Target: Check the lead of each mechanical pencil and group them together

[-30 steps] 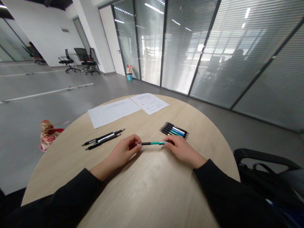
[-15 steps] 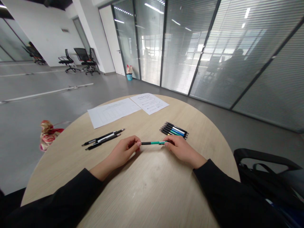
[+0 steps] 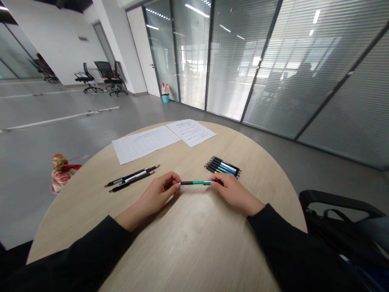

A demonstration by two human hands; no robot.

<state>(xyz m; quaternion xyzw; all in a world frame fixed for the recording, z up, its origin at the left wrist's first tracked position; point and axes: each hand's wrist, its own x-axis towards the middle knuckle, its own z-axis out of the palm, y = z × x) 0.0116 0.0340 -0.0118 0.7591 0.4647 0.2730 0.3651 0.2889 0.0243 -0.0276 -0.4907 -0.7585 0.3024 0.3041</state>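
Observation:
A green and black pen lies level between my two hands, just above or on the table; I cannot tell which. My left hand pinches its black tip end. The green end with the clip sits between the thumb and fingers of my right hand. Right behind that hand, a row of several pens lies side by side, with black, white, blue, green and yellow barrels, partly covered by the hand. To the left of my left hand are a few black and white pens, lying slanted.
Two printed paper sheets lie at the far side of the round wooden table. A black chair stands close at the right edge. A red and cream cloth or bag is beyond the left edge.
My left hand has shifted very slightly around the pen's tip end. Otherwise the hands and pens hold their places.

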